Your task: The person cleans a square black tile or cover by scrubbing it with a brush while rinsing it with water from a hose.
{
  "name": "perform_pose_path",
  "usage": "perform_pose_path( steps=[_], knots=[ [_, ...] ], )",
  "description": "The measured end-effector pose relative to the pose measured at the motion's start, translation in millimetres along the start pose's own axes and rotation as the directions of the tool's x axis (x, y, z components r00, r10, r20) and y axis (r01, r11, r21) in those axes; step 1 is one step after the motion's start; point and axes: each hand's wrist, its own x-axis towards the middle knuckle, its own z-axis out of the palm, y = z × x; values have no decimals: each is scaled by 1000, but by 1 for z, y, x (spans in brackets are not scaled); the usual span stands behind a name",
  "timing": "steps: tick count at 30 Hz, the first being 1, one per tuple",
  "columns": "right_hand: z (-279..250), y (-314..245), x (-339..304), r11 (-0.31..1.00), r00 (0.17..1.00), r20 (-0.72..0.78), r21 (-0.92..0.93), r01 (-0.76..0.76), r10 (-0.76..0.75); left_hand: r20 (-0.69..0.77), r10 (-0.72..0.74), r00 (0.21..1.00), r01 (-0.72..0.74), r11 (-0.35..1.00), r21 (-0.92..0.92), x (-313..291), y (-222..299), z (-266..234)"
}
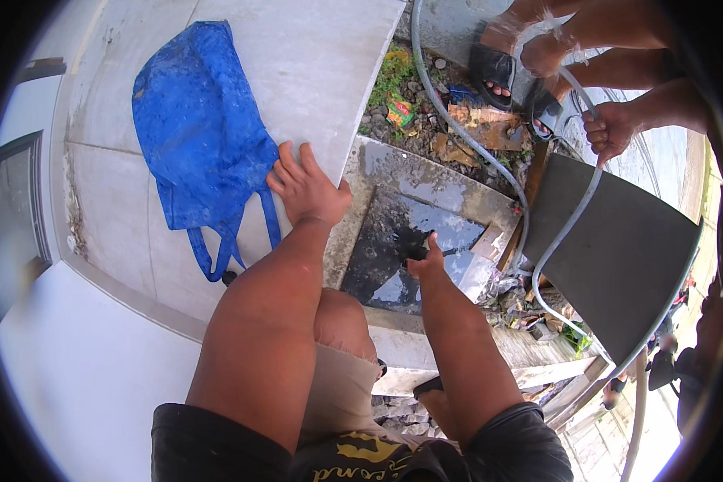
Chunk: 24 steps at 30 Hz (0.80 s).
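Note:
My left hand (309, 186) lies with spread fingers on the pale tiled ledge (313, 72), close to its edge. Its fingertips reach the side of a wet, dirt-specked blue bag (197, 120) with two strap handles. My right hand (427, 257) is over a dark, water-filled square pit (377, 265) with a concrete rim (426, 173). The thumb points up, while the other fingers are mostly hidden. A black patch by that hand could be a reflection or something in the water; I cannot tell which.
At the upper right another person's hand (610, 131) grips a grey hose (574, 213), with water splashing over their other hand (542, 55). A dark flat panel (610, 249) leans beside the pit. Soil with litter (478, 128) and a second hose length (466, 136) lie beyond.

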Motion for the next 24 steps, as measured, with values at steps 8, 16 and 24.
perform_pose_path(
  steps=[8,16,24],
  knots=[
    [-24,-19,84,997,941,331,15,70,-71,-17,53,998,-53,998,-32,0,8,0],
    [-22,-6,59,989,972,180,36,146,-150,-29,57,998,-57,998,7,-2,6,8],
    [-89,19,20,-135,299,531,-632,763,-793,-89,58,994,-49,994,102,-3,13,7]
  ],
)
